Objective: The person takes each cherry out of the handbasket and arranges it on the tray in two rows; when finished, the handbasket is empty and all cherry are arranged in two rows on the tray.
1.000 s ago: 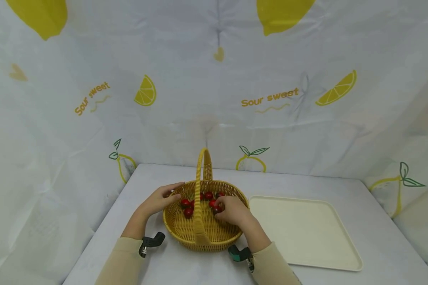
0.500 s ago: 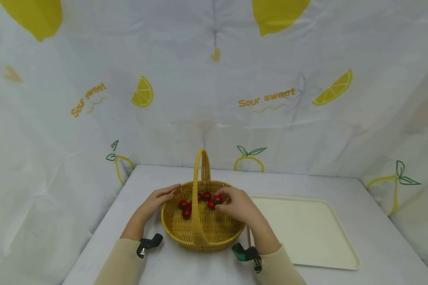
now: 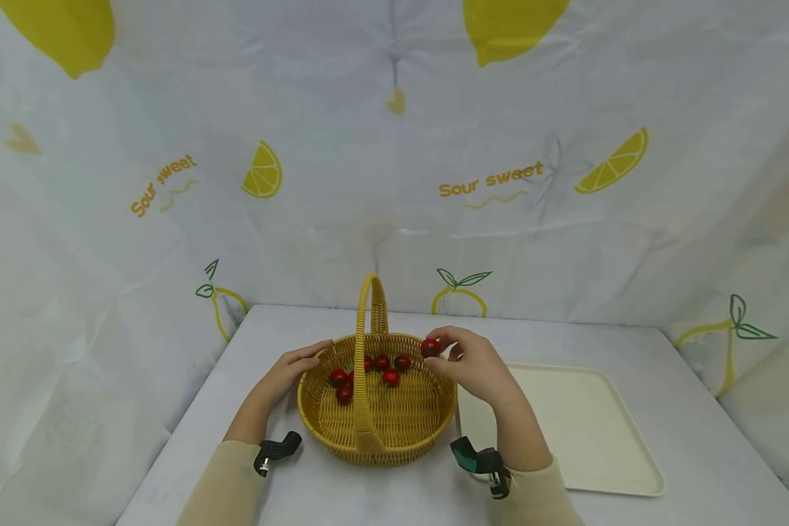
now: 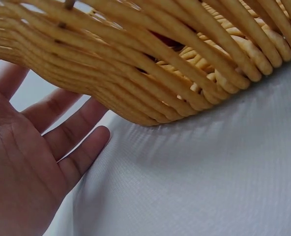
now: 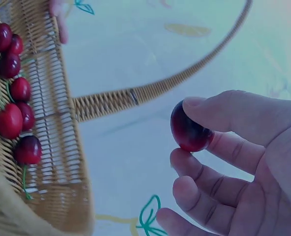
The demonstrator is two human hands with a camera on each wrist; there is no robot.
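A yellow woven basket (image 3: 399, 427) with a tall arched handle (image 3: 363, 409) stands on the table. Several dark red cherries (image 3: 391, 377) lie inside it, some showing green stems in the right wrist view. My left hand (image 3: 291, 369) rests against the basket's left side, its thumb at the rim and its spread, fairly straight fingers (image 4: 69, 130) along the outside. Between thumb and fingertips, my right hand (image 3: 476, 365) pinches one cherry (image 5: 189, 127), raised over the basket's right rim. The other right fingers are loosely bent beneath it.
To the basket's right lies a cream rectangular tray (image 3: 585, 431), partly covered by the right forearm. A white cloth (image 3: 394, 197) with lemon prints hangs behind the table (image 3: 342, 497).
My right hand has lifted a cherry out from among the others and carried it up and right to the basket's rim. The left hand stays at the basket's side.
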